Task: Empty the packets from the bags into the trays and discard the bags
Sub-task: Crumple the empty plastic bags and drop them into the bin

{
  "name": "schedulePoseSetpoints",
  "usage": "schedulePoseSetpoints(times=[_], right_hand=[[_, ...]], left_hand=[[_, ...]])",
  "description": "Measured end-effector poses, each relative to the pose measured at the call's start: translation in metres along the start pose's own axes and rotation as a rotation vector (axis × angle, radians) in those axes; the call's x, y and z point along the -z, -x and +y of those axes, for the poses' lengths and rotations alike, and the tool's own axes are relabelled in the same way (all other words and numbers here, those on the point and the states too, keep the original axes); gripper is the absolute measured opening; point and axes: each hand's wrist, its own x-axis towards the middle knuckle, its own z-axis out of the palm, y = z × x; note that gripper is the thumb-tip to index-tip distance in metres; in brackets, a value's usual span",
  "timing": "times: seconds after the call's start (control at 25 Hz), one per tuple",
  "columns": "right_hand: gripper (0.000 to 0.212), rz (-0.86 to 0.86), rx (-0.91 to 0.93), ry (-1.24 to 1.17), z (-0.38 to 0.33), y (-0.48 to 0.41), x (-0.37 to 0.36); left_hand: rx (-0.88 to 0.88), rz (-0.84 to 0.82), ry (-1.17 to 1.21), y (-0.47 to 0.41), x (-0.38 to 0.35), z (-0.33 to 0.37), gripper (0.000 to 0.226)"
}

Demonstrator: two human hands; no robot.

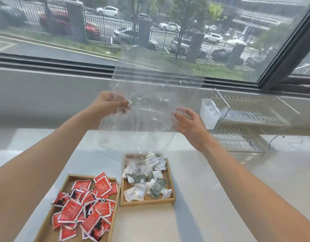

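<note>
Outside, beyond the wide window (150, 32), a fence, parked cars and trees fill the far view, and a pale sill runs under the glass. A white table (203, 198) spreads below it. At its right far side stands a two-tier wire rack (246, 126) with a white plastic cutlery holder (210, 113) hung on its left end, well apart from the work.

Between the camera and the window hangs a large clear plastic bag (150, 105), thin, crinkled and glossy, partly veiling the sill behind it. The left hand (109, 103) is closed on the bag's left side and the right hand (187, 122) pinches its right side, so the bag stretches between them; its lower end trails down toward the smaller tray. Whether it is empty cannot be told.

Two shallow rectangular wooden trays sit side by side near the camera. The left tray (67, 182) holds a loose heap of flat red packets (88, 206) with white edges. The right tray (170, 182), smaller, holds white and dull green packets (147, 182), some under crumpled clear film.
</note>
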Motion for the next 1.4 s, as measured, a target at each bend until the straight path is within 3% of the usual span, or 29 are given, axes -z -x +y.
schedulePoseSetpoints(times=[0.2,0.56,0.72,0.84,0.92,1.16,1.28,1.4], right_hand=[[0.059,-0.068,0.043,0.085,-0.041,0.062,0.022],[0.025,-0.091,0.108,0.037,-0.142,0.168,0.068],[0.025,-0.079,0.191,0.034,-0.194,0.197,0.062],[0.028,-0.046,0.294,-0.002,-0.22,0.213,0.046],[0.031,-0.063,0.319,-0.002,-0.23,0.221,0.031],[0.034,-0.256,0.304,0.018,-0.253,0.242,-0.006],[0.039,-0.24,0.35,0.069,-0.262,0.242,-0.012],[0.059,-0.265,0.481,0.375,-0.276,0.239,-0.014]], left_hand=[[0.036,-0.003,0.142,0.042,-0.044,0.057,0.008],[0.063,-0.042,0.298,0.12,-0.107,0.176,0.033],[-0.012,-0.096,0.316,0.148,-0.092,0.222,0.046],[-0.073,-0.208,0.311,0.165,-0.062,0.245,0.074],[-0.123,-0.237,0.303,0.172,-0.036,0.255,0.08],[-0.245,-0.227,0.337,0.202,0.017,0.278,0.078],[-0.282,-0.158,0.263,0.213,0.035,0.28,0.033],[-0.344,-0.194,0.132,0.227,0.038,0.293,0.032]])
